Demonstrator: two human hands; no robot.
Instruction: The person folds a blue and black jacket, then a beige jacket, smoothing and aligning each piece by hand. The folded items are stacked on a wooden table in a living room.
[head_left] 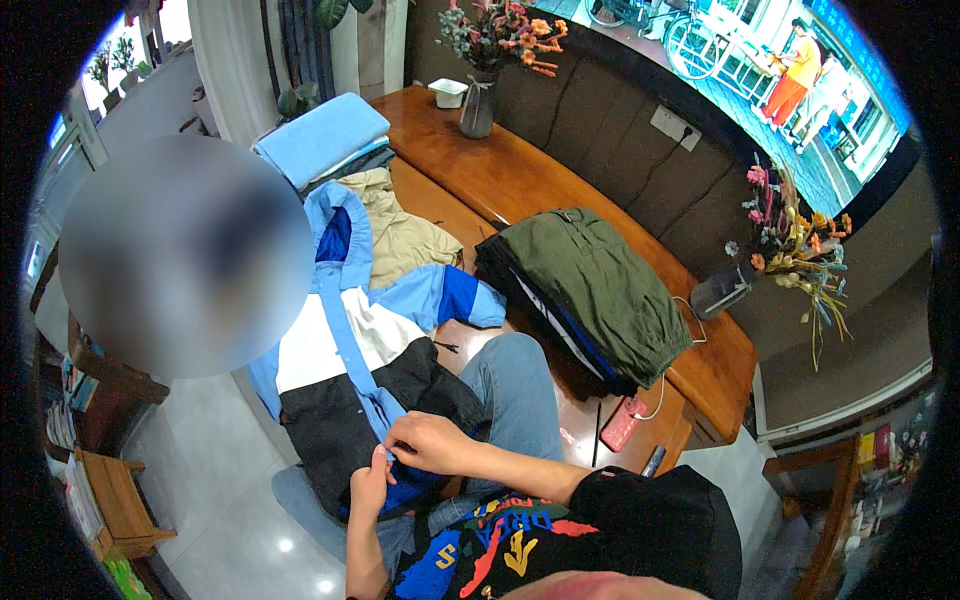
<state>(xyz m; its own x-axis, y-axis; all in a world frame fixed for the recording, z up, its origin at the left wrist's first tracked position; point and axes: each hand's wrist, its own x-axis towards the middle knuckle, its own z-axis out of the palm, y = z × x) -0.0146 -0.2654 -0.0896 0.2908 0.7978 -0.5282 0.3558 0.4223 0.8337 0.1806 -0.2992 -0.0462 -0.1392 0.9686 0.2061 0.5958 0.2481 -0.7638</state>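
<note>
A blue, white and black jacket lies front up across my lap, its collar away from me and one blue sleeve reaching right. Near its lower hem, my left hand pinches the blue front strip. My right hand is closed on the same strip just beside it, fingertips almost touching the left ones. Whatever fastener may sit between the fingers is hidden. Beyond the collar, a beige garment lies on the wooden cabinet.
To the right is a stack of folded clothes with olive trousers on top. A folded light blue cloth tops another pile at the back. A pink phone with a white cable lies near the cabinet's edge. Two flower vases stand along the wall.
</note>
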